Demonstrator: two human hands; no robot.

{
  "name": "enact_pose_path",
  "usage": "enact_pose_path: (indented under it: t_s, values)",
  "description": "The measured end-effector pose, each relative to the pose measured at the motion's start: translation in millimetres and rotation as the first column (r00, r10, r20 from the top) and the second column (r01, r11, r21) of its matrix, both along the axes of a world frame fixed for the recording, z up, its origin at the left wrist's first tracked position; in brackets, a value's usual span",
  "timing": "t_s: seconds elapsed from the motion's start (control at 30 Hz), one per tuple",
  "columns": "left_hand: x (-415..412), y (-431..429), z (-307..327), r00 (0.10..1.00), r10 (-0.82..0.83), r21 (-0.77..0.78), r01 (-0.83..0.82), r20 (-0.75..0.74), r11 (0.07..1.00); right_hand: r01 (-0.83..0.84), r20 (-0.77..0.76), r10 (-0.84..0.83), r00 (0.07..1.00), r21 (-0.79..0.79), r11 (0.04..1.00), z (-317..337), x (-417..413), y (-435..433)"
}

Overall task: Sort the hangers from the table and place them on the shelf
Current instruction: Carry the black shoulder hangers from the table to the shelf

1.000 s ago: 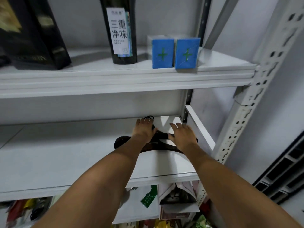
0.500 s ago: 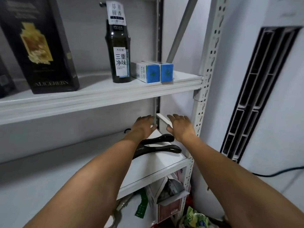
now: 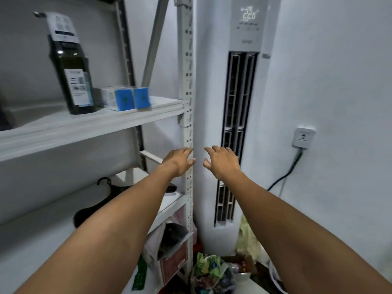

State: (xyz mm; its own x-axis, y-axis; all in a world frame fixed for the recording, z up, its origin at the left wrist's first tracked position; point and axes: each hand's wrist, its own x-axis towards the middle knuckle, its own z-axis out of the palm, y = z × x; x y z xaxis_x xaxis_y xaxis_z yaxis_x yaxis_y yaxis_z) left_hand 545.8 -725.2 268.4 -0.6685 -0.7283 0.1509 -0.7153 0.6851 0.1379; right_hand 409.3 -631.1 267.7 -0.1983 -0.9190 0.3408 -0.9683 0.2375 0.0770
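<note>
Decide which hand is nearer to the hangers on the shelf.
Left. The left hand hovers above and to the right of the hangers, at the shelf post. The right hand is farther right, in front of the air conditioner.

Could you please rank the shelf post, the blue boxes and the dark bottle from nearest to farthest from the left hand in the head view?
1. Shelf post: right beside the left hand, at its fingers.
2. Blue boxes: up and to the left, on the upper shelf.
3. Dark bottle: farther left on the same shelf.
</note>
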Motion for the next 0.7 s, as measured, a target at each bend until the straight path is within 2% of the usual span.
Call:
enact_pose_path:
  t_s: [0.2,0.37,0.53,0.7]
  values:
    - [-105.6,55.0,14.0,0.977,-0.212,-0.044,0.212,-0.006,0.976,0.201,0.015,-0.201,0.979,0.001,0.980,0.4,-88.7,85.2]
    - [-202.6,124.4,22.0,0.919,-0.394,-0.043,0.393,-0.026,0.918,0.398,0.028,-0.398,0.917,-0.008,0.917,-5.5,-166.1,177.1]
    - [-284.7,204.2,13.7,0.823,-0.568,-0.056,0.566,-0.030,0.823,0.584,0.024,-0.585,0.811,0.021,0.811,-16.6,-219.7,271.5]
    - [-349.7,278.2,-2.1,0.693,-0.721,-0.040,0.719,-0.032,0.693,0.745,0.038,-0.746,0.665,0.041,0.666,-21.1,-252.8,360.1]
